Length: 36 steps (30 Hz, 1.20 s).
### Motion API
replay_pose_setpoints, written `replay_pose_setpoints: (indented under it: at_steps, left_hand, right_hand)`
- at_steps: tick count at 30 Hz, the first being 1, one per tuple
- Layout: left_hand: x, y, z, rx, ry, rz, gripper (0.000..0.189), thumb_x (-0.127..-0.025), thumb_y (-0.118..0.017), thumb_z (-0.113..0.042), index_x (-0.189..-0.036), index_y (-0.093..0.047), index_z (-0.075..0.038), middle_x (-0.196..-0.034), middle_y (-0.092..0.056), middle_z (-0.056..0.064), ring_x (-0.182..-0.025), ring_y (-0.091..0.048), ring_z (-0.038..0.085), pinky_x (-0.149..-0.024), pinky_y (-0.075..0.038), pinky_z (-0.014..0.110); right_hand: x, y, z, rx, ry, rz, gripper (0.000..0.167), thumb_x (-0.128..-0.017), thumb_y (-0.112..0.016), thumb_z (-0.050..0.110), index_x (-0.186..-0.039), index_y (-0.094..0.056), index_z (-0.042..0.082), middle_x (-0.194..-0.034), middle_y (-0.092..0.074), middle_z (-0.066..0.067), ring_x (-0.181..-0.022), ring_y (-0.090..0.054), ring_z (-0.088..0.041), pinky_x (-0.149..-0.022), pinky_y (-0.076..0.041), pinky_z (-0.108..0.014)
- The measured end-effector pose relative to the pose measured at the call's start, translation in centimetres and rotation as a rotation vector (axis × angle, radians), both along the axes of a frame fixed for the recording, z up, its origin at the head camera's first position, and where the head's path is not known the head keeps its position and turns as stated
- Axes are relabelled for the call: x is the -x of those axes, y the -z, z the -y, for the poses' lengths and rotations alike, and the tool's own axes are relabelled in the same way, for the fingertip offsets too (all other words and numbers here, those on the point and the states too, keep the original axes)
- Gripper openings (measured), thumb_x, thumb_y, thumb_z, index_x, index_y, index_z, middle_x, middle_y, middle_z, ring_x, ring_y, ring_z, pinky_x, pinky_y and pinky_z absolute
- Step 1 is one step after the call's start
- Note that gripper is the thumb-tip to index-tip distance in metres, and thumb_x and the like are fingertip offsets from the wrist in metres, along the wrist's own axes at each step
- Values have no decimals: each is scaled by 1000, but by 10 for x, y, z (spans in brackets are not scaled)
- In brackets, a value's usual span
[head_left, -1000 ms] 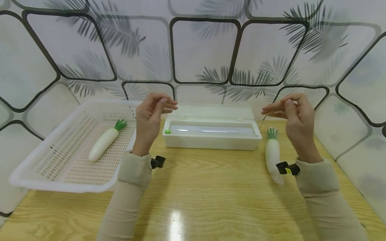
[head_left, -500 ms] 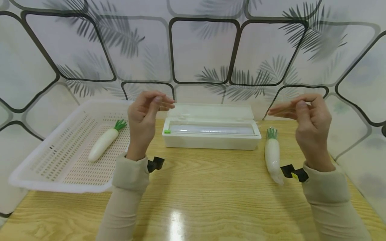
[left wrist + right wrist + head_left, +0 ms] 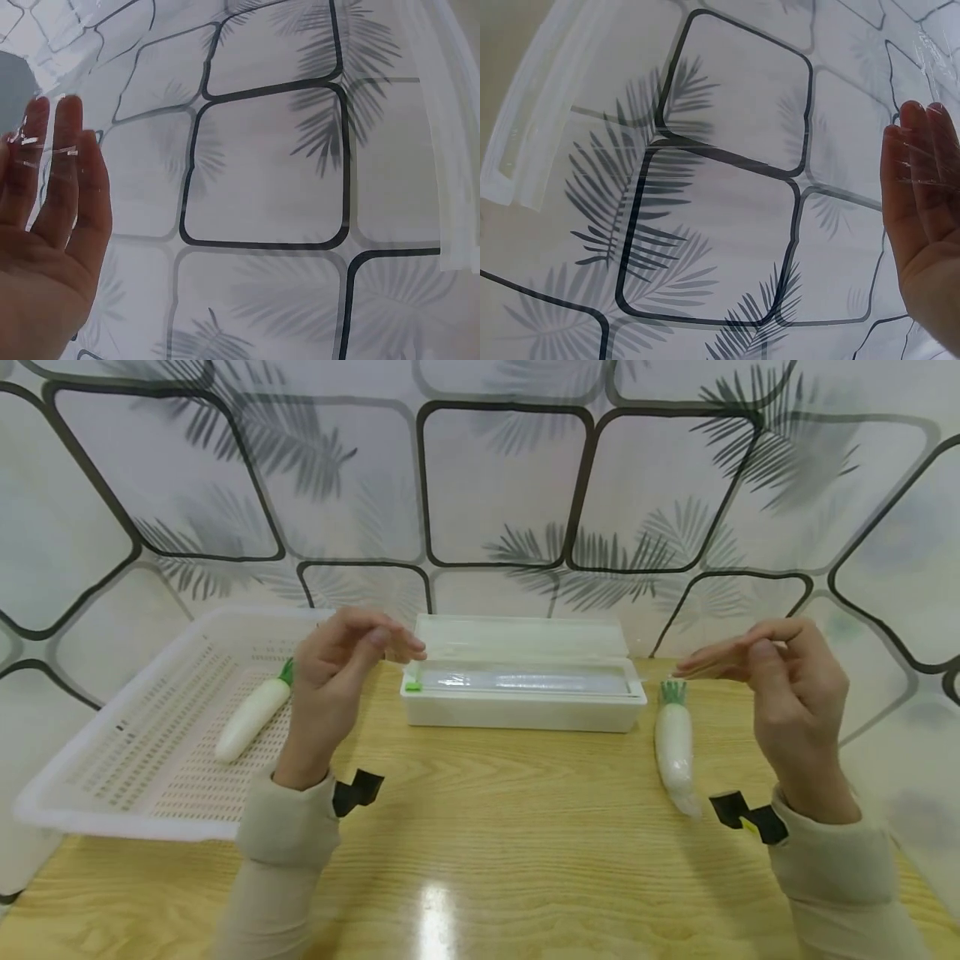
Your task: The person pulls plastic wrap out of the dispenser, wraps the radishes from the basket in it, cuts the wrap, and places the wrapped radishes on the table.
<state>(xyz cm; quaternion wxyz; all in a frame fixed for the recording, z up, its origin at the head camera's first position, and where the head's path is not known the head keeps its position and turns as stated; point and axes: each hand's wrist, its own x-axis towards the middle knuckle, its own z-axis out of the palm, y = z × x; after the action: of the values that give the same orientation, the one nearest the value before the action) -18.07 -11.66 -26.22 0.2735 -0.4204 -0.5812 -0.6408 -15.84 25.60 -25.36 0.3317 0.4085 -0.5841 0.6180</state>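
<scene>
My left hand point(image 3: 326, 689) is raised beside the basket, thumb drawn in against its fingers. To the right, my right hand point(image 3: 798, 706) is held the same way, its fingertips near the leafy top of a white radish point(image 3: 675, 747). Both pinch clear cling film point(image 3: 930, 56), which is nearly invisible in the head view. Glints of it cross the fingers in both wrist views. Between the hands, farther back, stands a white cling film box point(image 3: 525, 712) with its lid up, the film roll point(image 3: 525, 680) inside and a green slider point(image 3: 413, 687) at its left end.
A white perforated basket point(image 3: 112, 827) stands at left with another radish point(image 3: 253, 720) lying in it. The right radish looks shiny and lies on the wooden table point(image 3: 525, 843). A patterned wall covering point(image 3: 502, 485) rises right behind the box.
The hands have moved farther apart, the left one leftward and the right one rightward. Both have also come lower and closer to me. The box and radishes stay put.
</scene>
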Motion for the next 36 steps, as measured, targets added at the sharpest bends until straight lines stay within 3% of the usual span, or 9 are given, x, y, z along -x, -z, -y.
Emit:
replay_pose_setpoints:
  at_steps: [4,10,14,21,26,29,31,36]
  left_hand:
    - [-8,6,15,138,161,39,29,-105,-55,-13,-102,-60,15,-100,-73,1,-91,-71,16,-81,-57,31]
    - [-15,13,26,383,403,55,17,-106,-49,-3,-106,-64,4,-100,-71,7,-92,-68,18,-81,-56,31]
    - [-19,18,30,593,507,109,19,-105,-47,5,-106,-65,-2,-98,-69,9,-89,-66,18,-77,-55,33]
    - [-24,32,32,835,592,290,22,-101,-52,7,-102,-69,-8,-97,-72,5,-84,-63,11,-73,-55,31]
    - [-26,50,27,939,697,425,16,-104,-52,0,-102,-68,-1,-99,-72,9,-92,-67,17,-86,-57,34]
    - [-26,64,24,1009,723,462,15,-103,-54,-1,-101,-68,2,-100,-72,13,-99,-68,15,-97,-53,35]
    - [-27,74,22,1065,714,446,14,-102,-55,-1,-101,-69,2,-101,-72,13,-102,-67,10,-101,-50,35]
    - [-32,92,17,1171,621,457,12,-99,-60,-2,-100,-71,-1,-101,-73,1,-101,-64,2,-101,-48,31]
  right_hand:
    - [-7,5,-5,-80,-119,11,22,-99,-27,-20,-98,-49,-20,-94,-73,-19,-86,-74,-21,-80,-58,-24]
    - [-13,18,-22,-305,-345,47,21,-104,-30,-14,-104,-50,-20,-103,-71,-19,-96,-71,-21,-86,-56,-25]
    - [-16,30,-37,-500,-474,166,25,-104,-27,-16,-109,-52,-18,-112,-69,-16,-104,-69,-20,-90,-55,-26]
    - [-18,54,-48,-737,-657,405,38,-99,-24,-25,-114,-53,-6,-116,-66,-18,-109,-66,-25,-89,-57,-34]
    - [-21,66,-43,-889,-664,562,42,-100,-30,-21,-111,-58,8,-111,-68,-11,-102,-67,-26,-89,-56,-37]
    - [-22,77,-40,-957,-666,547,37,-101,-35,-19,-108,-59,9,-108,-69,-8,-98,-67,-24,-84,-57,-37]
    - [-22,87,-37,-998,-658,526,32,-102,-38,-16,-105,-58,8,-106,-70,-7,-96,-68,-21,-81,-57,-36]
    - [-23,111,-34,-1062,-617,507,22,-104,-43,-9,-99,-56,8,-102,-69,-4,-92,-65,-12,-78,-56,-30]
